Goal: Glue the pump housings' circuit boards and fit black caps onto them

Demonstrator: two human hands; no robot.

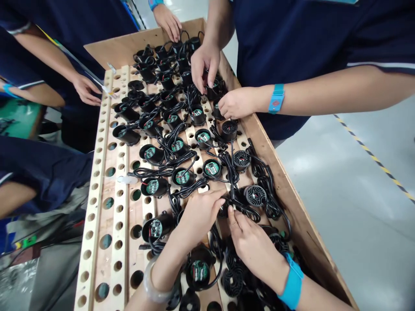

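My left hand (201, 211), with a pale bangle on its wrist, reaches in from the bottom. Its fingers are closed on the near side of a small black round part (223, 211), partly hidden under them. Opposite it, my right hand (248, 233), wearing a blue wrist strap (292, 280), pinches the same part with bent fingers. Just behind lies a coiled black cable (232, 172). A black slotted cap (255, 195) sits right of my fingers. Around them stand open black cup housings with green circuit boards, such as one housing (212, 167) beyond my left hand.
The wooden tray (106, 185) has strips drilled with holes and a raised right wall (292, 207). Across it, a co-worker's two hands (207, 65) handle housings. Another hand (167, 21) touches the far end, and one more (87, 90) rests by the left edge.
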